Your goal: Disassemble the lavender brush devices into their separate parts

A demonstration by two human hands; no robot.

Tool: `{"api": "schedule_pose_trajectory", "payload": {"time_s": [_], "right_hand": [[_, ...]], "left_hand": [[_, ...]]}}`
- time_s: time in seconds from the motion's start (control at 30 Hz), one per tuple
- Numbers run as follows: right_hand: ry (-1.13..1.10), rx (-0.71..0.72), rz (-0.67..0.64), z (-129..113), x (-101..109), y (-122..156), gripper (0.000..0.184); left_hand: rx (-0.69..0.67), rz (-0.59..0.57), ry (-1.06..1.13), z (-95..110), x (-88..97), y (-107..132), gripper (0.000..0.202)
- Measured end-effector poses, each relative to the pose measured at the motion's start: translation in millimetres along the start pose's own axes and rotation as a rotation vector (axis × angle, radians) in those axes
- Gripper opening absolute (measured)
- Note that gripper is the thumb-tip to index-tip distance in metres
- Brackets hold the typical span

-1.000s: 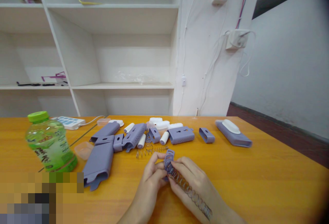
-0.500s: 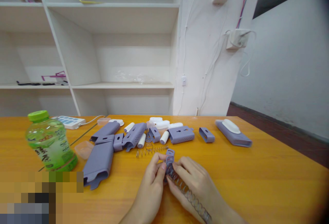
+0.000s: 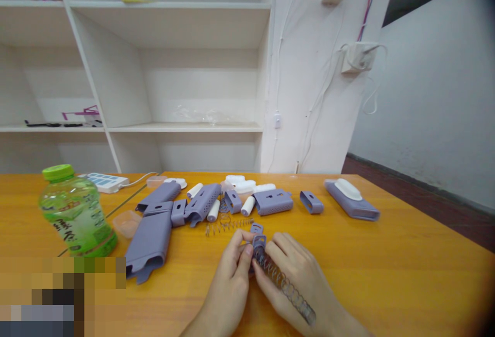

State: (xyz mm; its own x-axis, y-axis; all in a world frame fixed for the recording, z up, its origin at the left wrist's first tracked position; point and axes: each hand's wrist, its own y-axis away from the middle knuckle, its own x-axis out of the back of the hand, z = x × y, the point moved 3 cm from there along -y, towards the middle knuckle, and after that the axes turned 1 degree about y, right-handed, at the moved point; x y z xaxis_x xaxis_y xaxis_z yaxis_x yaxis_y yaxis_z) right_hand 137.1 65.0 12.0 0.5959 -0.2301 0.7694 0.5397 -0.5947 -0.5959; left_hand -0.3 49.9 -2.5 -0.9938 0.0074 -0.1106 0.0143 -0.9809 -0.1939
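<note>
Low in the head view, my left hand (image 3: 228, 280) pinches a small purple plastic piece (image 3: 259, 240) between thumb and fingers. My right hand (image 3: 299, 277) closes on the same spot from the other side, its fingertips around the upper end of a long metal coil spring (image 3: 286, 286). The spring meets the purple piece there and trails back over the right hand towards me. My fingers partly hide the joint. Just beyond the fingertips, a slotted purple tab (image 3: 257, 228) shows. Further off, another coil spring (image 3: 230, 228) lies on the table.
Perforated purple housings (image 3: 274, 202), white cylinders (image 3: 248, 206) and several white oval parts (image 3: 245, 187) lie behind my hands. Larger purple casings (image 3: 150, 239) and a green bottle (image 3: 77, 213) stand left. A purple ring piece (image 3: 311, 202) and a casing with white top (image 3: 352, 200) lie right.
The purple piece has turned slightly between my fingers, and its looped end shows more openly. The spring's free end has moved up a little. Both hands keep hold.
</note>
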Motion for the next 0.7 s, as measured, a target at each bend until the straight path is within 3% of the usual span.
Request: {"api": "schedule_pose_trajectory", "payload": {"time_s": [0.2,0.37,0.47,0.7], "right_hand": [[-0.124,-0.124,-0.013,7,-3,-1,0.015],[-0.202,-0.164,-0.037,12,-7,-1,0.02],[-0.223,-0.17,-0.035,13,-10,0,0.02],[-0.385,-0.306,-0.085,13,-7,-3,0.029]], "left_hand": [[0.037,-0.038,0.096,-4,-1.2,0,0.021],[0.143,-0.199,0.329,0,-6.3,4,0.024],[0.11,-0.276,0.335,6,-9.3,4,0.026],[0.059,-0.298,0.293,-1,-9.0,2,0.023]]}}
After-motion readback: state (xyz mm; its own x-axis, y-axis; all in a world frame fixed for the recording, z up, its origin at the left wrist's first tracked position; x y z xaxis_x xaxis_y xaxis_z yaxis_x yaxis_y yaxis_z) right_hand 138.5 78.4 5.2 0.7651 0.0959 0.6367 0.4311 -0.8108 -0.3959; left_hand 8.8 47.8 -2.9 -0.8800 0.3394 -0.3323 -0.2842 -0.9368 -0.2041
